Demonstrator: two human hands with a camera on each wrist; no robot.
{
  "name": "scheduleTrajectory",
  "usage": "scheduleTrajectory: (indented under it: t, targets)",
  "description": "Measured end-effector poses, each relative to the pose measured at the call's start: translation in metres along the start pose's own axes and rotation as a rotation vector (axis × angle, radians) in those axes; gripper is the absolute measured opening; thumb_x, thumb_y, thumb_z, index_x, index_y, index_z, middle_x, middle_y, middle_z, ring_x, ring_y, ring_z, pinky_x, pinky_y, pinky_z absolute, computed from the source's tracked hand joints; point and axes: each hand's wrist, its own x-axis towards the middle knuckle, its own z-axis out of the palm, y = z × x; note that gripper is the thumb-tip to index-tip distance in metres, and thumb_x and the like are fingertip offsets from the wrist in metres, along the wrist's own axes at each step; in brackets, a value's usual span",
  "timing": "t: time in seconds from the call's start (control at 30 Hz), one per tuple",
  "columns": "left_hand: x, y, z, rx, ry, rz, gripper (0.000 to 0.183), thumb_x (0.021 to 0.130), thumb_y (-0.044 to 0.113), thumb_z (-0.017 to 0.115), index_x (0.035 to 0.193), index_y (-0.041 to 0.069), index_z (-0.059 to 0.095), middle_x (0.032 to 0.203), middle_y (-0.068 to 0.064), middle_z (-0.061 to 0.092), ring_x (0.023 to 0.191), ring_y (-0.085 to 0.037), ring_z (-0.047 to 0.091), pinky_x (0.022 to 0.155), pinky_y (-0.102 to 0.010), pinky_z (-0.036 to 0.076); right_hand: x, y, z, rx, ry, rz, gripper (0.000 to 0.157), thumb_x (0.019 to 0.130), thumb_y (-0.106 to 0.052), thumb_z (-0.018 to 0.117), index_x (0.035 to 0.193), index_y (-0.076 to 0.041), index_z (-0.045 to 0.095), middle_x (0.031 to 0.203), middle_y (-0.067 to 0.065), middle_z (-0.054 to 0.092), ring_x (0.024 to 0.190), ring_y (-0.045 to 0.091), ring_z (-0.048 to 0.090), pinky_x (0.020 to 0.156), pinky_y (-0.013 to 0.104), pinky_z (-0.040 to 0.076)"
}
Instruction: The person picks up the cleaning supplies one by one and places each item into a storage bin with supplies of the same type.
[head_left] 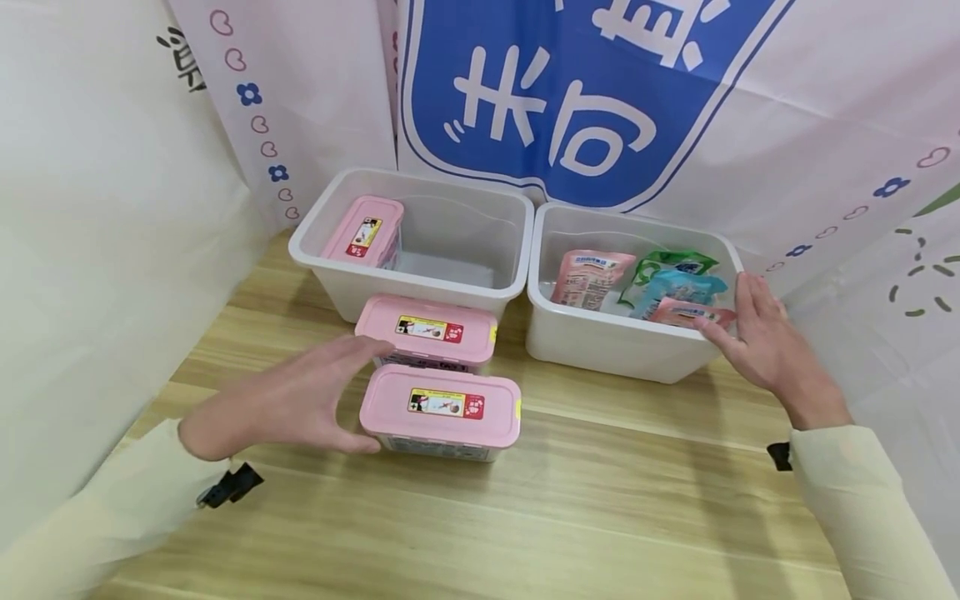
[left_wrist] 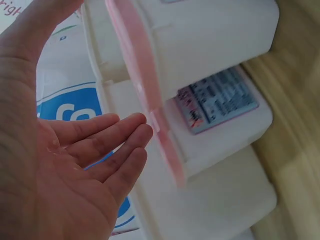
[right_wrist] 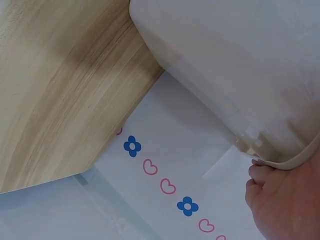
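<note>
My left hand (head_left: 300,400) is at the left end of two pink-lidded white boxes, thumb and fingers spread apart. Its thumb is beside the nearer box (head_left: 442,408); its fingertips overlap the left end of the farther box (head_left: 427,329). In the left wrist view, the palm and loosely bent fingers (left_wrist: 107,150) hold nothing, close to the pink lid edges. My right hand (head_left: 772,350) grips the front right corner of the right white bin (head_left: 615,346), thumb over the front rim, fingers along the right side. The right wrist view shows fingertips (right_wrist: 257,175) at the rim.
The left white bin (head_left: 405,283) holds another pink-lidded box (head_left: 365,233). Inside the right bin lie pink pouches (head_left: 592,279), a blue pouch (head_left: 678,292) and a green one (head_left: 690,260). Both bins stand against a printed cloth (head_left: 525,192) on a wooden table (head_left: 600,500).
</note>
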Motion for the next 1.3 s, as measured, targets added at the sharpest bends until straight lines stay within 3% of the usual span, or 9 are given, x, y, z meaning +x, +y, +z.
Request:
scheduleTrajectory:
  t: [0.2,0.43,0.63,0.9,1.3]
  targets:
    - [0.006,-0.003,0.018,-0.021,0.015,0.018,0.104,0.070,0.048,0.095,0.150,0.001,0.047,0.146,-0.018,0.060,0.133,-0.034,0.061,0.111,-0.056,0.054,0.000,0.001,0.001,0.005,0.007,0.006,0.101,0.108,-0.064,0.035,0.164,0.000,-0.020,0.173,0.022,-0.025,0.162,0.047,-0.016,0.129,0.072,0.000]
    - [0.016,-0.004,0.032,-0.063,-0.002,-0.025,0.101,0.068,0.045,0.096,0.149,0.003,0.050,0.146,-0.015,0.059,0.131,-0.029,0.060,0.110,-0.053,0.054,0.001,0.000,0.000,0.012,0.021,-0.002,0.101,0.107,-0.064,0.037,0.166,-0.002,-0.017,0.175,0.021,-0.022,0.163,0.047,-0.013,0.128,0.075,0.004]
    - [0.020,-0.003,0.035,-0.123,-0.006,-0.048,0.099,0.065,0.038,0.098,0.147,0.006,0.053,0.147,-0.009,0.059,0.132,-0.025,0.059,0.112,-0.051,0.053,0.003,-0.002,0.000,0.021,0.029,-0.009,0.101,0.107,-0.064,0.038,0.166,-0.003,-0.017,0.176,0.020,-0.020,0.164,0.045,-0.012,0.130,0.072,0.000]
    - [0.027,0.000,0.042,-0.167,-0.011,-0.059,0.097,0.063,0.031,0.099,0.146,0.008,0.054,0.141,-0.005,0.062,0.127,-0.021,0.061,0.110,-0.048,0.054,0.001,-0.002,-0.001,0.014,0.031,-0.007,0.101,0.107,-0.064,0.039,0.167,-0.003,-0.016,0.176,0.021,-0.018,0.164,0.047,-0.010,0.127,0.076,0.007]
    - [0.041,0.008,0.042,-0.114,-0.038,0.005,0.092,0.064,0.035,0.097,0.142,0.008,0.055,0.128,0.000,0.064,0.116,-0.016,0.060,0.103,-0.043,0.057,0.001,-0.003,0.000,0.030,0.028,0.005,0.100,0.107,-0.064,0.038,0.167,-0.006,-0.017,0.177,0.019,-0.019,0.164,0.047,-0.010,0.125,0.078,0.009]
